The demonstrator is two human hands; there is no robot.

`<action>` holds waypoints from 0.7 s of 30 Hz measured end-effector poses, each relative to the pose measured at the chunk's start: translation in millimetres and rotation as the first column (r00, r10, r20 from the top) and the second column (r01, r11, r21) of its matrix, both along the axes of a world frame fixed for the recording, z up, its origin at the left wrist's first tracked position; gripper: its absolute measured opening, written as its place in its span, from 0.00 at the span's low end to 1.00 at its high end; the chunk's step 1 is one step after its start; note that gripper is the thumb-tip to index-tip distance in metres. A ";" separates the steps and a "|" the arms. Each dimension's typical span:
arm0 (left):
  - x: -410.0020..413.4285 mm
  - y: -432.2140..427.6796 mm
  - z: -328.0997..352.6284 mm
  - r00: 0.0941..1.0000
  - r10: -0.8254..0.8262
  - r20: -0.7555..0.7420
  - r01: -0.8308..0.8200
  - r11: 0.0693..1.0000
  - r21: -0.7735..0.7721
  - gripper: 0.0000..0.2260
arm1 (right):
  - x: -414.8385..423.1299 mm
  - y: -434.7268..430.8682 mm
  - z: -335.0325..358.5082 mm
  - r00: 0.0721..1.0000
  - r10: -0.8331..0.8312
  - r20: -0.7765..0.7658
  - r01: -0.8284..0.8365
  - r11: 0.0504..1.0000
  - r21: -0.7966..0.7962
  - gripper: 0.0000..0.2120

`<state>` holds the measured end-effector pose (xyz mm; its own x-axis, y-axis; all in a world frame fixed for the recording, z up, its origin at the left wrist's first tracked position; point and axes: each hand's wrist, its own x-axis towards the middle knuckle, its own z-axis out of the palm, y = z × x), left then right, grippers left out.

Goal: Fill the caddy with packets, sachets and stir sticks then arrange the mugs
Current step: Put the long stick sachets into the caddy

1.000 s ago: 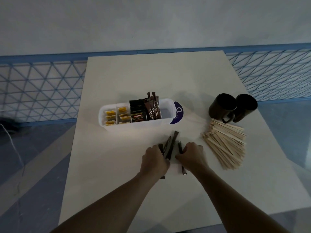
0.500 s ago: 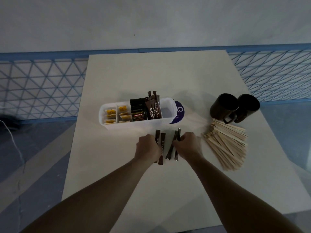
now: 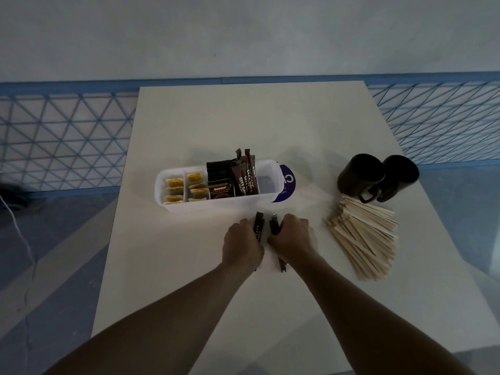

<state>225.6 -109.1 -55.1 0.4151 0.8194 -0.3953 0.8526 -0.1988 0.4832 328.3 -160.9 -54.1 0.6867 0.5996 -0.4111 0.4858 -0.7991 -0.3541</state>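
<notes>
The left hand (image 3: 242, 244) and right hand (image 3: 292, 239) grip thin dark-brown stick sachets (image 3: 258, 229), curled fingers (image 3: 287, 221) hiding their middles.

Bare arms and hands are all that is showing of the person at the table.

The long, slim left forearm (image 3: 167, 315) and the matching right forearm (image 3: 365, 307) are lying uncovered from well above the wrist down to the hand, and the dim room light is shading their outer edges. The left hand (image 3: 243, 244) and the right hand (image 3: 293, 240) are both showing their bare backs, with the knuckles making low rounded ridges and the fingers mostly hiding behind them.
</notes>
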 end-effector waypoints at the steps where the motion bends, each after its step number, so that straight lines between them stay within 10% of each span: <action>1: 0.1 0.2 0.0 1.000 0.000 -0.003 0.000 1.000 -0.013 0.15 | 0.1 -0.5 0.0 1.000 0.007 -0.004 -0.007 1.000 -0.008 0.11; 21: -7.5 21.8 23.8 0.993 -0.078 0.086 0.094 0.976 -0.195 0.16 | 13.0 8.7 42.8 0.917 0.266 -0.299 -0.250 0.964 0.090 0.08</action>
